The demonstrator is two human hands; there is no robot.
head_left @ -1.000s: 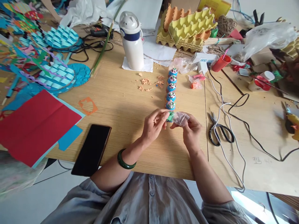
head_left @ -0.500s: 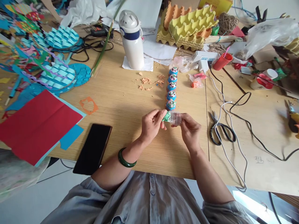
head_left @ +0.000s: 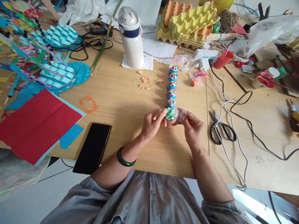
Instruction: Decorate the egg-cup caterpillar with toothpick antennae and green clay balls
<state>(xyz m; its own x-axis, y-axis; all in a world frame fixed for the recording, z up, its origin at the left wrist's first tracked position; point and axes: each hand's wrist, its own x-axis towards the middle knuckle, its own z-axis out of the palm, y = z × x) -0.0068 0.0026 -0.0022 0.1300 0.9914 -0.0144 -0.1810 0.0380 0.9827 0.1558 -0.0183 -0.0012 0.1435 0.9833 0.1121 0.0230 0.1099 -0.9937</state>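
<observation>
Our left hand (head_left: 151, 125) pinches the green lump (head_left: 170, 113) between thumb and fingers; our right hand (head_left: 193, 129) pinches the clear bag (head_left: 181, 114) beside it, near the blue cups (head_left: 172, 94); more green shows than half a second ago, our hands slightly farther apart.

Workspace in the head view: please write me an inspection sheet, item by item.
Surface: wooden table, with orange shavings on it.
Work things: green bundle, clear wrapper, a row of blue pieces with pale tops.
Clutter: phone, scissors, bottle, egg trays, red paper.
Hands: left hand pinches the green bundle; right hand pinches the clear wrapper.
Cables: white cable crosses the scissors; black cable runs farther right.
Surroundings: pale floor below the wooden table.
</observation>
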